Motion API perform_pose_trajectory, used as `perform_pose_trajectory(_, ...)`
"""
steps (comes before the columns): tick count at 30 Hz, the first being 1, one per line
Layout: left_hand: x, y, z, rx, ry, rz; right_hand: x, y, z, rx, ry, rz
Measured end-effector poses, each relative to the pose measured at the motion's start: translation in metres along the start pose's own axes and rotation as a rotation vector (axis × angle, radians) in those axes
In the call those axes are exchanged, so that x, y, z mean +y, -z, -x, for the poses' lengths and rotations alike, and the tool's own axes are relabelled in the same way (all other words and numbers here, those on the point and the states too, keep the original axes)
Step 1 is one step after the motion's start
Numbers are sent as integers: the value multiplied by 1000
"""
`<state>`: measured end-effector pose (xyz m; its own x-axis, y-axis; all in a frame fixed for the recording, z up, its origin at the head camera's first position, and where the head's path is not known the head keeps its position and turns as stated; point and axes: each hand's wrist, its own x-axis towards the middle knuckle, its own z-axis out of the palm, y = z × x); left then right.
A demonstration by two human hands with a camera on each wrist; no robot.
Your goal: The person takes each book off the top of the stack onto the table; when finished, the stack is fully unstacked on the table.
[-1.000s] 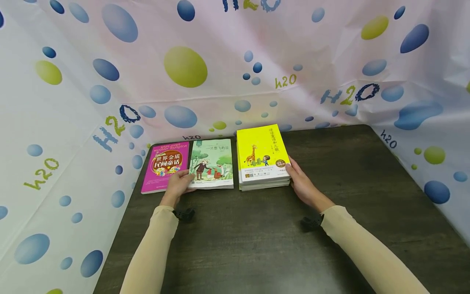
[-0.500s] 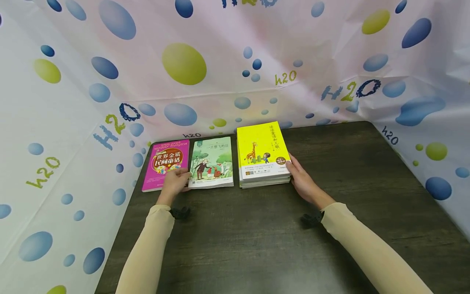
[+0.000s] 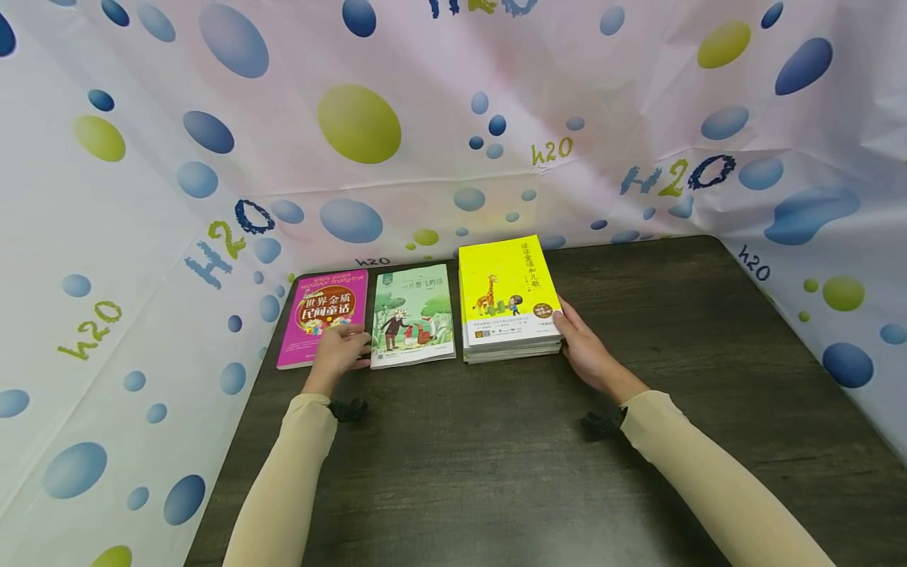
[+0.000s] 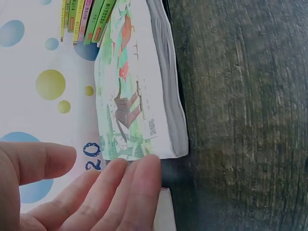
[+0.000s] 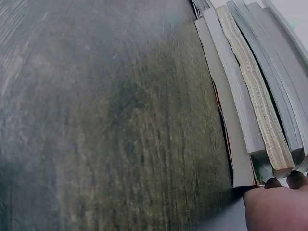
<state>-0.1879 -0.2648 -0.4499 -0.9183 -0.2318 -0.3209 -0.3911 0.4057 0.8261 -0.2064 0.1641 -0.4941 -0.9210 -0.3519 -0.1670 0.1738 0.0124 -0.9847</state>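
In the head view a green picture-covered book (image 3: pixel 412 315) lies flat between a pink book (image 3: pixel 324 311) and a stack of books topped by a yellow one (image 3: pixel 506 291). My left hand (image 3: pixel 338 354) is over the pink book's lower right corner, its fingertips at the green book's left edge. The left wrist view shows its fingers (image 4: pixel 144 180) extended by that book's end, thumb held apart; contact is hard to make out. My right hand (image 3: pixel 588 350) rests against the stack's lower right side, fingers along the edges. Page edges of the stacked books (image 5: pixel 260 91) show in the right wrist view.
The books lie near the back edge of a dark wood-grain table (image 3: pixel 468 457). A spotted white sheet (image 3: pixel 425 102) hangs behind and along the sides. A narrow gap separates the green book from the stack.
My left thumb has come off the green book's cover, and the hand sits slightly further left. The green book has shifted slightly right and turned a little. The right hand and stack stay put.
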Motion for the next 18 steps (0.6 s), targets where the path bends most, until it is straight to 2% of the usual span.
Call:
perform_pose_trajectory(6, 7, -6, 1, -12, -41, 40, -2, 4, 2, 18, -14, 2)
perform_pose_trajectory(10, 15, -16, 3, -57, -67, 83, -2, 5, 4, 33, -21, 7)
perform_pose_trajectory(18, 29, -31, 3, -131, -71, 130, -1, 2, 5, 50, -38, 59)
